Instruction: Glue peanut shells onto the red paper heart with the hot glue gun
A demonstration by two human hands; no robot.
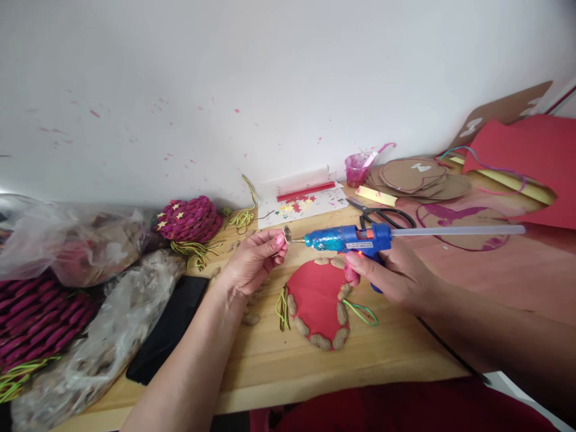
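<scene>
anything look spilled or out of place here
The white wall stands out: pinkish-red specks are scattered across it, perhaps splashed paint. Pink residue also coats the plastic cup standing near the wall, and a purple smear marks the cardboard piece at right. Nothing looks plainly broken.

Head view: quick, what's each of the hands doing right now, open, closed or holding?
Left hand: closed, pinching what looks like a peanut.
Right hand: closed, holding the glue gun by its handle.
</scene>
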